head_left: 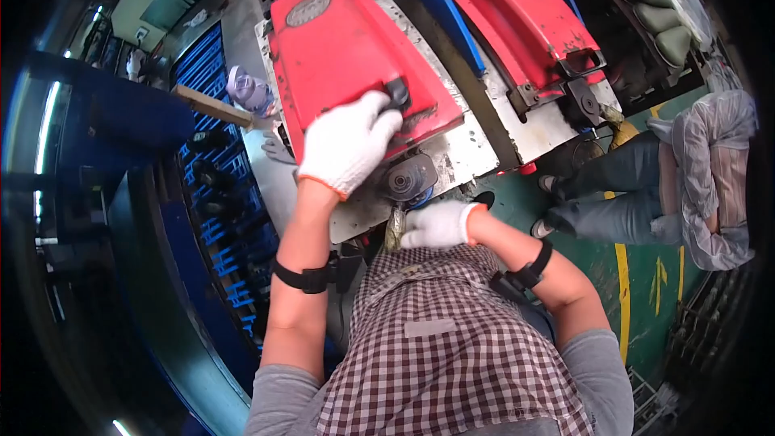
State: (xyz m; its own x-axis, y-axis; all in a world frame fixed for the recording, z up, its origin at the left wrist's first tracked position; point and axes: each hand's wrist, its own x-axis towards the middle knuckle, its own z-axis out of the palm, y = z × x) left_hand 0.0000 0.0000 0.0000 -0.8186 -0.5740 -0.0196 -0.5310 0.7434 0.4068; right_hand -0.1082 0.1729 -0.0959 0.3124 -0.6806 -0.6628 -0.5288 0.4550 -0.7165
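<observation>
Fingers bent, the left hand (345,141) in its white glove reaches a black handle (398,93) at the near end of a red machine cover (339,44) — clasping it or merely touching, I can't tell. Lower down, the gloved right hand (438,224) is half curled before the checked apron (428,339); whether it grasps anything is hidden from me. That cover sits on a pale metal plate (472,149). Rightward — past a blue panel (440,4) — lies a second red cover (517,12), then another person (718,169).

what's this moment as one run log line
left hand: at red machine, by black knob | right hand: near checked apron | second red machine: right
</observation>
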